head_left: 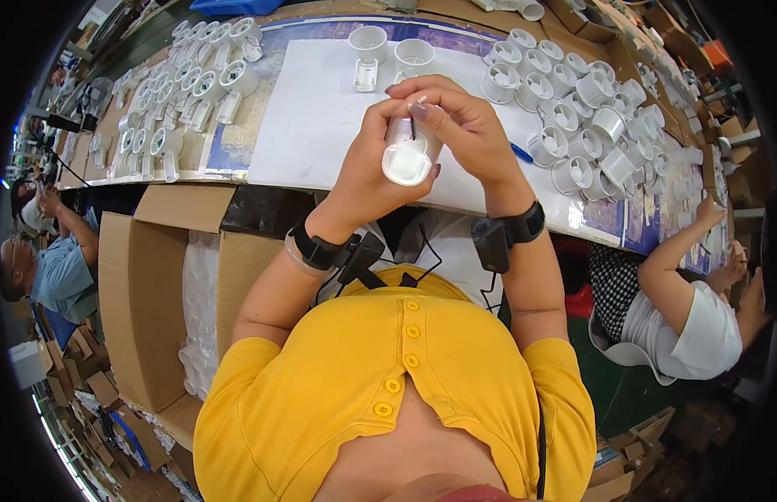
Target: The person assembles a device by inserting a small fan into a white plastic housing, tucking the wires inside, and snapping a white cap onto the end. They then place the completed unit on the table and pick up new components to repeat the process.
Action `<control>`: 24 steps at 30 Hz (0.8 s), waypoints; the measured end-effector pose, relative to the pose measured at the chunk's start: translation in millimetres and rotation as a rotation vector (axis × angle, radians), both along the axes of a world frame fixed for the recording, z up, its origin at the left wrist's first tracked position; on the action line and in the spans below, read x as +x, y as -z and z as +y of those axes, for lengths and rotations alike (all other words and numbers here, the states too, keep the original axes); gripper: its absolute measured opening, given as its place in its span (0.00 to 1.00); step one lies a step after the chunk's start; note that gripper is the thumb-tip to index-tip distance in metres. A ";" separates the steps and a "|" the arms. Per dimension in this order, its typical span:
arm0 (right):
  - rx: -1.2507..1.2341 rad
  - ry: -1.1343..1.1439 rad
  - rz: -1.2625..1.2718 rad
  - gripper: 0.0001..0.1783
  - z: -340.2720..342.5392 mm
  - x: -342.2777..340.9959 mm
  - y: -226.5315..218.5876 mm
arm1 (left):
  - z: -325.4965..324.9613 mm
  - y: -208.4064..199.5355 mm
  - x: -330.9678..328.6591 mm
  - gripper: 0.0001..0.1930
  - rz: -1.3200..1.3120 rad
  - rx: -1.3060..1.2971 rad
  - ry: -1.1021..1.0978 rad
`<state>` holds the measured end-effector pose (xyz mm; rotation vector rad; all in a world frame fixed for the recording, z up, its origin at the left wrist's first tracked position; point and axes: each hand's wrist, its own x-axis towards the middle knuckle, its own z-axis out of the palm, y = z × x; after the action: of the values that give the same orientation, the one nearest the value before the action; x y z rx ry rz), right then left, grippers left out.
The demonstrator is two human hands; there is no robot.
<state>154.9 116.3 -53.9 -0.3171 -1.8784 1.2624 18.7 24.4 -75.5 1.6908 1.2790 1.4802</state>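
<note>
Above the near edge of the table, a white cylindrical plastic housing (407, 160) is between my two hands, its rounded end facing me. My left hand (365, 166) wraps around its left side, with fingertips showing at the lower right. From the other side, my right hand (465, 125) closes over the top, its thumb bent beside a thin dark wire and a short pale wire tip. My fingers hide the far part of the housing. Just beyond my hands stand two similar white housings, a left one (367, 43) with a bracket toward me and a right one (414, 57).
Rows of white housings with brackets (206, 86) lie at the left. Many white cups (585, 121) crowd the right, near a blue pen (521, 153). An open carton (129, 309) holding clear plastic stands at my left. Co-workers sit left (62, 276) and right (681, 326).
</note>
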 end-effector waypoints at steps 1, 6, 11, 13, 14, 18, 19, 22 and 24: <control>-0.007 -0.042 0.016 0.10 0.5 0.3 -0.2 | 0.0 -2.9 1.3 0.39 -0.041 -0.002 0.019; -0.060 -0.106 0.046 0.12 1.2 4.0 4.1 | -1.6 -3.7 3.5 0.39 -0.202 -0.124 0.076; -0.038 -0.061 0.103 0.10 -1.2 2.9 3.7 | 0.1 -2.3 4.3 0.38 -0.104 -0.114 0.049; -0.058 -0.041 0.097 0.11 -3.7 2.4 2.1 | -0.4 -5.6 2.7 0.37 0.007 -0.118 0.008; -0.076 -0.022 0.092 0.11 -5.0 2.4 1.3 | -0.6 -7.5 2.3 0.37 0.064 -0.120 -0.012; -0.203 -0.006 0.136 0.12 -5.8 -0.7 10.7 | -3.9 -14.1 2.1 0.40 0.183 -0.136 -0.036; -0.258 -0.007 0.160 0.12 -5.3 -1.1 12.6 | -3.4 -13.8 1.4 0.40 0.184 -0.136 -0.034; -0.276 -0.020 0.168 0.14 -4.6 -1.9 10.1 | -3.6 -11.0 -1.1 0.43 0.193 -0.108 -0.018; -0.284 -0.025 0.171 0.15 -4.8 -2.3 10.0 | -0.6 -6.4 -0.2 0.44 0.151 -0.046 -0.014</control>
<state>152.6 111.5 -63.9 -0.3247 -1.5648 1.5266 18.5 23.8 -69.1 1.7955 1.3949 1.3409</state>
